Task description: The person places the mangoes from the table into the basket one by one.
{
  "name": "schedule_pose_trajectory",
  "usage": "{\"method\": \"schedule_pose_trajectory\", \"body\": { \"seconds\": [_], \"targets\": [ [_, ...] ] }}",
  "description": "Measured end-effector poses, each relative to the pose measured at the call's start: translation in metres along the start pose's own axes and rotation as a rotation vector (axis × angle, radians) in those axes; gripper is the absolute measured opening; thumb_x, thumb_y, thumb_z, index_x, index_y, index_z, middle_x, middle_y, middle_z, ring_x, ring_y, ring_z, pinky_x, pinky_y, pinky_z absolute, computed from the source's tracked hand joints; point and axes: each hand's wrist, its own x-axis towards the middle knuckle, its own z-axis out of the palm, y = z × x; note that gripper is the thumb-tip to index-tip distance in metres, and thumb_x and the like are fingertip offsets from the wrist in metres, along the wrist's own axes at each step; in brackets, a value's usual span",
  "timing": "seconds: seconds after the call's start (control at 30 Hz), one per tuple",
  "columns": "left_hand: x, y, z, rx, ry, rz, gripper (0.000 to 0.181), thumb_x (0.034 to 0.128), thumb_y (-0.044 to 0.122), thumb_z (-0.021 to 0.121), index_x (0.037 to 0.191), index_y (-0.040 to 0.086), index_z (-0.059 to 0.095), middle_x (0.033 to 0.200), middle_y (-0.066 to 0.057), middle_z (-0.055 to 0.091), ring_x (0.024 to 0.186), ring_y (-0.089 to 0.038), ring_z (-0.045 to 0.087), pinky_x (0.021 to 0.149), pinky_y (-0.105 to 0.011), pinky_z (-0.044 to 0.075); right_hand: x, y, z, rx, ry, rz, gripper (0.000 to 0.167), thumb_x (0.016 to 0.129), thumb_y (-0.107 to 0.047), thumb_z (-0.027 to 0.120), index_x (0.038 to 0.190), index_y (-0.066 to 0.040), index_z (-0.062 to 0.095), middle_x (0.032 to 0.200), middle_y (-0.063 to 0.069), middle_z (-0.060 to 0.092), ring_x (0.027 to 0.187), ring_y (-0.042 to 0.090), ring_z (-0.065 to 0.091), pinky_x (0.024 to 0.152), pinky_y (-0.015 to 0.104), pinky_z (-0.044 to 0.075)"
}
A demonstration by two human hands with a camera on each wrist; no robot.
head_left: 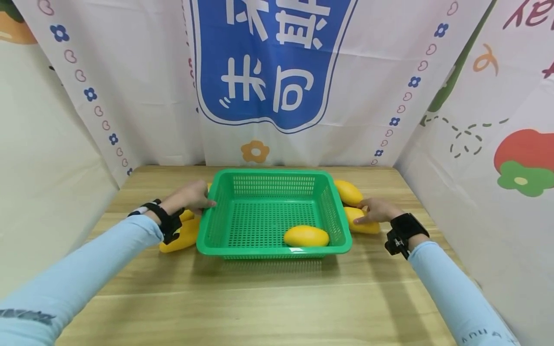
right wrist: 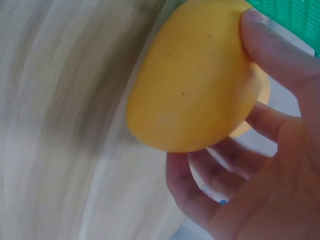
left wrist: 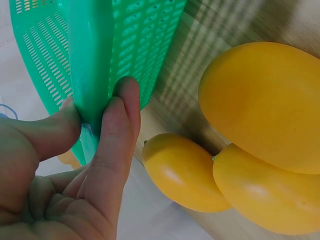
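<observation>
A green plastic basket [head_left: 270,252] with slotted walls stands mid-table, one yellow mango [head_left: 306,236] lying in its near right part. My left hand [head_left: 196,196] pinches the basket's left rim; in the left wrist view the thumb [left wrist: 57,127] is on one side and the fingers on the other. Right of the basket, my right hand [head_left: 377,211] holds a mango [right wrist: 195,80] between thumb and fingers. Behind that fruit lies another mango [head_left: 348,192]. Several mangoes lie left of the basket, among them a large mango [left wrist: 265,105] and a smaller mango [left wrist: 182,172].
The wooden table [head_left: 268,302] extends in front of the basket. A white printed cloth [head_left: 147,96] hangs behind the table, and a patterned cloth [head_left: 467,182] borders the right side.
</observation>
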Motion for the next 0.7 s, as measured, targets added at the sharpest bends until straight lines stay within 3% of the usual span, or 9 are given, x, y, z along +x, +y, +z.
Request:
{"method": "schedule_pose_trajectory", "body": {
  "seconds": [0.27,0.47,0.7],
  "targets": [
    [-0.001,0.001,0.004,-0.007,-0.007,0.012,0.032,0.0968,0.013,0.064,0.068,-0.001,0.066,0.056,-0.003,0.058,0.048,-0.009,0.052,0.048,-0.018,0.045,-0.001,0.005,0.009,0.081,0.002,-0.043,0.067,0.085,-0.043,0.077,0.127,0.001,0.048,0.132,0.032,0.052,0.114,0.041,0.056,0.094,0.053,0.051],
    [-0.001,0.001,0.004,-0.021,-0.011,-0.004,0.030,0.0971,0.013,0.064,0.071,-0.003,0.066,0.059,-0.006,0.061,0.051,-0.011,0.056,0.051,-0.021,0.051,-0.011,0.006,-0.005,0.220,-0.008,-0.039,0.074,0.092,-0.035,0.071,0.144,0.004,0.037,0.141,0.040,0.042,0.120,0.046,0.053,0.090,0.049,0.055],
    [-0.001,0.001,0.002,-0.021,-0.008,-0.008,0.030,0.0977,0.013,0.063,0.074,-0.004,0.067,0.060,-0.007,0.063,0.053,-0.014,0.060,0.055,-0.025,0.055,-0.025,0.007,-0.021,0.354,-0.009,-0.073,0.076,0.096,-0.034,0.067,0.150,0.006,0.031,0.135,0.037,0.046,0.098,0.027,0.061,0.078,0.035,0.057]
  ]
}}
